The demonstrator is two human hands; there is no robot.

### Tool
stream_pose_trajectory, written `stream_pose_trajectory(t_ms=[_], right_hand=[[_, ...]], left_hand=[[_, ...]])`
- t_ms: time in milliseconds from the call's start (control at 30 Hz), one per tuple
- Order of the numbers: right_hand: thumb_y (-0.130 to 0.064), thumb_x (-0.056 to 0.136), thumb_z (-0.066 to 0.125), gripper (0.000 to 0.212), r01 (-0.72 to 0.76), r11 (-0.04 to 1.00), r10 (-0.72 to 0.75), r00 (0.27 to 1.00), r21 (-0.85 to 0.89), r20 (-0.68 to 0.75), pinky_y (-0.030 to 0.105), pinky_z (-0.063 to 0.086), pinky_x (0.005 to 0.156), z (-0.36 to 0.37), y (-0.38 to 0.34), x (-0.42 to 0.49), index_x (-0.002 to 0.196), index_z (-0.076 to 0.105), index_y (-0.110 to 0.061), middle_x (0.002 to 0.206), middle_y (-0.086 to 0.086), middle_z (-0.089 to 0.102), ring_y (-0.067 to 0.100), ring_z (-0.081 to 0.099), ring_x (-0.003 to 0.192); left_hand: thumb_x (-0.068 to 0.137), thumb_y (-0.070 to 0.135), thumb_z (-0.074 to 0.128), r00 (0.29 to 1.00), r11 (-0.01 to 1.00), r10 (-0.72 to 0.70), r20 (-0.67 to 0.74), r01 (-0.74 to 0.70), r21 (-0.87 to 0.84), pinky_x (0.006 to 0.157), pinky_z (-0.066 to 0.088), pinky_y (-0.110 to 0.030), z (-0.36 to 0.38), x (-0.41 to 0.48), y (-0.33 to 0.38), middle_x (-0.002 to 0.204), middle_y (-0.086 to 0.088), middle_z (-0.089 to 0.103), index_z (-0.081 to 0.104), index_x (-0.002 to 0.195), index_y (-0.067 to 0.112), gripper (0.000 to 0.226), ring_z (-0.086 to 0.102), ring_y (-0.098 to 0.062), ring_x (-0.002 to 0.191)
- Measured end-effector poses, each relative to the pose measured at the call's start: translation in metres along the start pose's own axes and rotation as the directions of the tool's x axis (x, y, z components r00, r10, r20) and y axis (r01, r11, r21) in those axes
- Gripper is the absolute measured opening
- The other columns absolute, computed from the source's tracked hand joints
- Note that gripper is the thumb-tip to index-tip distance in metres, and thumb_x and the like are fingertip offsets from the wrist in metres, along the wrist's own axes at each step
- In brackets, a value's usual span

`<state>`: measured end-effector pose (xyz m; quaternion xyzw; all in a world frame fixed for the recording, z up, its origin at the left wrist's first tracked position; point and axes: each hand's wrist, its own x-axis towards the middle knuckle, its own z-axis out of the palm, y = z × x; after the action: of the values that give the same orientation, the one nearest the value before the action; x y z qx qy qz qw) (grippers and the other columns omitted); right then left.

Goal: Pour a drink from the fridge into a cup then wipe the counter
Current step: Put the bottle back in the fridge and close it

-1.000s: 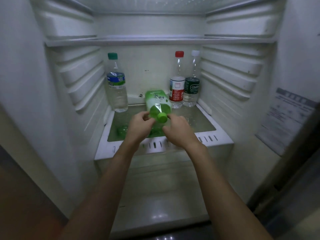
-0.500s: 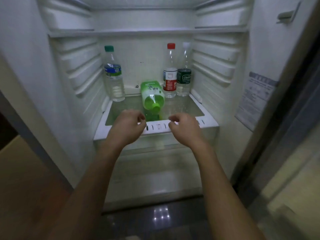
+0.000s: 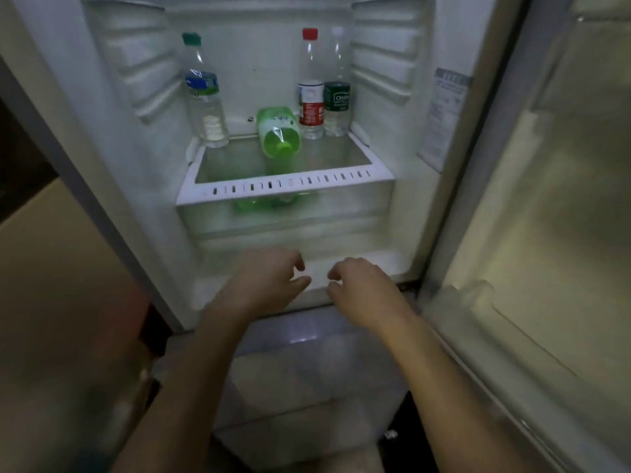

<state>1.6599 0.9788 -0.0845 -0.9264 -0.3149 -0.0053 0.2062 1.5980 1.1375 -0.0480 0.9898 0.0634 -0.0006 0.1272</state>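
The left hand (image 3: pixel 269 281) and right hand (image 3: pixel 362 291) hover side by side, apart, fingers loosely curled and empty, below the shelf (image 3: pixel 286 186). The green bottle (image 3: pixel 278 134) lies on its side on that shelf, cap forward, well above both hands.

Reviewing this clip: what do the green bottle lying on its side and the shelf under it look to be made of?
The green bottle is likely thin translucent plastic with a glossy finish, since light glows through its body. The shelf has a white, matte, slotted front frame, apparently moulded plastic. Its clear panel could be glass or plastic, and the picture does not settle which.
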Motion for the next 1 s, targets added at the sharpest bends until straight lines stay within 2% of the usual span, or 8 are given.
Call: stream_pose_trajectory(t_ms=[167,300,433,633,667,733,900,1000], right_hand=[[-0.026,0.094,0.047,0.028,-0.047,0.992,0.056,0.996,-0.114,0.074,0.034,0.044,0.072,0.018,0.015,-0.087,0.105,0.065,-0.009,0.112,0.012,0.065,0.031,0.061,0.102],[-0.026,0.094,0.048,0.030,-0.143,0.988,0.152,0.975,-0.066,0.164,0.039,0.051,0.079,0.037,0.023,-0.161,0.109,0.064,-0.005,0.110,0.012,0.062,0.029,0.060,0.099],[-0.024,0.094,0.049,0.028,-0.258,0.966,0.258,0.936,-0.032,0.238,0.043,0.050,0.073,0.051,0.033,-0.236,0.095,0.063,0.000,0.097,0.012,0.060,0.027,0.058,0.088],[-0.030,0.095,0.050,0.022,-0.430,0.902,0.428,0.880,-0.040,0.205,0.028,0.040,0.073,0.040,0.051,-0.334,0.086,0.060,-0.013,0.099,0.008,0.062,0.025,0.059,0.097],[-0.031,0.095,0.051,0.022,-0.466,0.884,0.463,0.865,-0.034,0.193,0.026,0.039,0.075,0.035,0.052,-0.349,0.094,0.064,-0.013,0.104,0.008,0.063,0.025,0.060,0.101],[-0.031,0.095,0.053,0.028,-0.528,0.849,0.525,0.831,-0.033,0.184,0.029,0.044,0.083,0.024,0.055,-0.376,0.109,0.066,-0.010,0.111,0.008,0.064,0.023,0.060,0.105],[-0.030,0.096,0.056,0.036,-0.660,0.750,0.641,0.741,0.040,0.199,0.039,0.048,0.089,0.004,0.072,-0.435,0.108,0.065,0.003,0.110,0.012,0.068,0.024,0.062,0.101],[-0.032,0.095,0.057,0.033,-0.733,0.673,0.710,0.678,0.100,0.190,0.031,0.048,0.090,-0.016,0.096,-0.476,0.111,0.068,-0.005,0.112,0.006,0.068,0.020,0.062,0.104]], left_hand=[[0.098,0.043,0.050,0.984,0.994,0.106,0.144,-0.103,-0.028,0.088,0.044,-0.031,0.052,-0.053,0.027,0.126,-0.004,0.060,0.056,0.127,0.019,0.038,0.056,-0.021,0.112],[0.100,0.041,0.048,0.921,0.981,0.190,0.340,-0.188,-0.039,0.094,0.039,-0.026,0.099,-0.096,0.046,0.133,-0.006,0.056,0.051,0.134,0.015,0.042,0.052,-0.022,0.122],[0.099,0.042,0.048,0.833,0.964,0.263,0.487,-0.245,-0.101,0.096,0.038,-0.026,0.137,-0.140,0.061,0.137,-0.005,0.053,0.048,0.137,0.015,0.046,0.049,-0.021,0.124],[0.099,0.043,0.047,0.773,0.915,0.391,0.500,-0.384,-0.121,0.094,0.042,-0.028,0.161,-0.185,0.096,0.130,-0.006,0.056,0.050,0.132,0.014,0.044,0.053,-0.021,0.116],[0.099,0.042,0.047,0.763,0.904,0.416,0.495,-0.407,-0.133,0.094,0.043,-0.027,0.162,-0.192,0.104,0.128,-0.005,0.056,0.051,0.131,0.014,0.043,0.054,-0.021,0.114],[0.100,0.042,0.047,0.744,0.880,0.466,0.479,-0.443,-0.169,0.091,0.042,-0.025,0.165,-0.208,0.120,0.126,-0.003,0.057,0.051,0.131,0.015,0.041,0.053,-0.018,0.112],[0.100,0.040,0.047,0.714,0.831,0.553,0.429,-0.515,-0.213,0.090,0.039,-0.025,0.176,-0.239,0.164,0.125,-0.002,0.057,0.052,0.129,0.015,0.038,0.053,-0.017,0.112],[0.100,0.041,0.047,0.710,0.818,0.572,0.411,-0.530,-0.223,0.094,0.040,-0.025,0.184,-0.257,0.192,0.128,-0.001,0.056,0.051,0.131,0.015,0.041,0.053,-0.016,0.115]])
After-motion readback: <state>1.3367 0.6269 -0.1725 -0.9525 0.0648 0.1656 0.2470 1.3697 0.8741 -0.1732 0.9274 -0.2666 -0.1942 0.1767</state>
